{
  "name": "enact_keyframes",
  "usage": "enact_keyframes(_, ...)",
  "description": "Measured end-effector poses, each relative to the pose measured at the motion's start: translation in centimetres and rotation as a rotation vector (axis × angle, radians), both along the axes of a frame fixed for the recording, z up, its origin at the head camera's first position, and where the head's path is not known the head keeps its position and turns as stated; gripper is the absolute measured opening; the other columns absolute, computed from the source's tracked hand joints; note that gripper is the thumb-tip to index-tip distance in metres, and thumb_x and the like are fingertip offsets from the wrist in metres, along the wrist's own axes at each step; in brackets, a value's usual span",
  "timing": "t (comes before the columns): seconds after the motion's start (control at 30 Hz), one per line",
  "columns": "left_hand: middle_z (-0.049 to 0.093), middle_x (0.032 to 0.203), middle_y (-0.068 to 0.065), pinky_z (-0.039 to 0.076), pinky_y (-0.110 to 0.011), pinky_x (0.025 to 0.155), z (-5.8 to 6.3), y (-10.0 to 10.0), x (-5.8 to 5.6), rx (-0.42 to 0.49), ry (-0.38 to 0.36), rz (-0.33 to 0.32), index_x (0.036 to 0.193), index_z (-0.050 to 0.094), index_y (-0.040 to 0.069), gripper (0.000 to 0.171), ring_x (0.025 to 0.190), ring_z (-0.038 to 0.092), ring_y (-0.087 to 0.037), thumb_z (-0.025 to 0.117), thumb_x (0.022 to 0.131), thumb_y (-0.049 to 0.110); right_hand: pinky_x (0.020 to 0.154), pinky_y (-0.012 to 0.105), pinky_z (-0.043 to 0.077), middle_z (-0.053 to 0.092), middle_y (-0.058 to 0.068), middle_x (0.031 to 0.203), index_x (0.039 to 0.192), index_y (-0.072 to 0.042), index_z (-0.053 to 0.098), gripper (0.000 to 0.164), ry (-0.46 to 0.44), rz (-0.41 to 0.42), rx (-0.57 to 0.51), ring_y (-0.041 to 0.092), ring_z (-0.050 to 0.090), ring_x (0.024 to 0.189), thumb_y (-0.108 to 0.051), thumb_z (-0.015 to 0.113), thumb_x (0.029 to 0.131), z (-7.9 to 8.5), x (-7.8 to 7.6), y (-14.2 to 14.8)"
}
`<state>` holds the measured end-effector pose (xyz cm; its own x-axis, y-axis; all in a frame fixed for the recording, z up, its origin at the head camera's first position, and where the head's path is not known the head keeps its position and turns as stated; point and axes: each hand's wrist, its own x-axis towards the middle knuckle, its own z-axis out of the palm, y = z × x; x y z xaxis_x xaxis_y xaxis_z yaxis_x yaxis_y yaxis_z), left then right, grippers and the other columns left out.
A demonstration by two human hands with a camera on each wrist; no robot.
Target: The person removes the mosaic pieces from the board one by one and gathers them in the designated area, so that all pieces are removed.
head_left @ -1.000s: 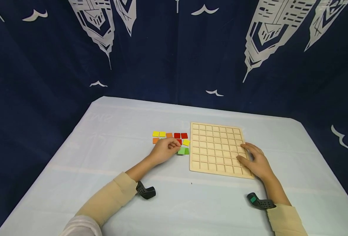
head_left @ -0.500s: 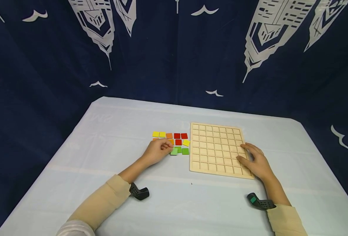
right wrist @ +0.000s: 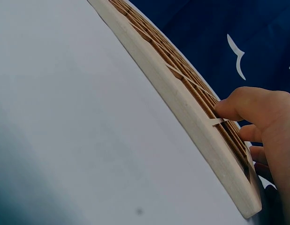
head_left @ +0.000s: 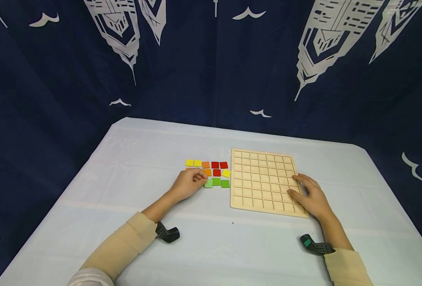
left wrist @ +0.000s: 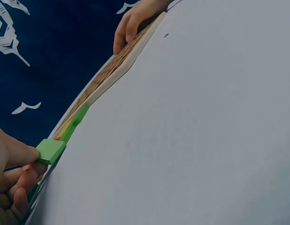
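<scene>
A light green square tile [head_left: 208, 184] is pinched between the thumb and fingers of my left hand [head_left: 190, 184]. The left wrist view shows this tile [left wrist: 50, 151] at the fingertips, tilted, with its flat face showing. Just right of it lie two darker green tiles [head_left: 225, 184]. My right hand [head_left: 313, 197] rests on the right side of a wooden grid board [head_left: 261, 180], fingers spread and relaxed. In the right wrist view the thumb [right wrist: 229, 108] lies over the grooved top, while the other fingers are partly hidden behind it.
Beyond the left hand, between it and the board, lie red tiles [head_left: 215, 165], orange tiles [head_left: 205, 165] and yellow tiles [head_left: 193, 163] in loose rows; the hand partly covers some. All rest on a white-covered table [head_left: 211, 246]. A dark blue patterned curtain [head_left: 196, 79] hangs behind.
My left hand has moved left with the light green tile, away from the darker green tiles, which now show separately. My right hand and the board have stayed in place.
</scene>
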<state>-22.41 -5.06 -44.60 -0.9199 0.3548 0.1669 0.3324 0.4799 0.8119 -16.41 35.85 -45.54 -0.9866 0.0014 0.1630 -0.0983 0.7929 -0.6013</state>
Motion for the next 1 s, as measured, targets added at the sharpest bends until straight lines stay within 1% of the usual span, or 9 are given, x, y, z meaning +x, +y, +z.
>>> enact_keyframes(0.23, 0.068, 0.083, -0.001, 0.051, -0.029, 0.071, 0.1, -0.27, -0.03, -0.012, 0.036, 0.023, 0.091, 0.07, 0.005, 0.005, 0.076, 0.061, -0.012, 0.07, 0.089, 0.009, 0.103, 0.071, 0.019, 0.033, 0.028, 0.149, 0.139, 0.003, 0.047, 0.064, -0.007, -0.001, -0.004, 0.052, 0.021, 0.137, -0.035, 0.066, 0.091, -0.04, 0.04, 0.03)
enact_keyframes(0.37, 0.067, 0.083, 0.0, 0.05, -0.028, 0.071, 0.14, -0.3, 0.02, -0.021, 0.042, 0.042, 0.092, 0.069, 0.004, 0.004, 0.075, 0.059, -0.012, 0.069, 0.089, 0.008, 0.103, 0.071, 0.018, 0.032, 0.028, 0.149, 0.139, 0.003, 0.047, 0.064, -0.01, -0.001, -0.005, 0.052, 0.021, 0.137, -0.036, 0.066, 0.091, -0.06, 0.06, 0.05)
enact_keyframes(0.63, 0.064, 0.079, 0.001, 0.046, -0.025, 0.067, 0.05, -0.02, -0.07, -0.044, 0.073, 0.045, 0.091, 0.069, 0.002, 0.004, 0.071, 0.054, -0.011, 0.068, 0.089, 0.006, 0.102, 0.072, 0.018, 0.031, 0.028, 0.149, 0.139, 0.003, 0.046, 0.065, -0.013, -0.003, -0.001, 0.052, 0.021, 0.137, -0.036, 0.065, 0.092, 0.02, 0.08, 0.03)
enact_keyframes(1.0, 0.062, 0.077, 0.001, 0.046, -0.027, 0.066, -0.33, 0.26, -0.55, -0.073, 0.107, 0.072, 0.087, 0.069, 0.006, 0.005, 0.07, 0.053, -0.012, 0.068, 0.09, 0.009, 0.102, 0.072, 0.018, 0.031, 0.028, 0.15, 0.14, 0.003, 0.046, 0.065, -0.017, 0.0, -0.006, 0.052, 0.02, 0.137, -0.036, 0.065, 0.092, 0.04, -0.04, 0.02)
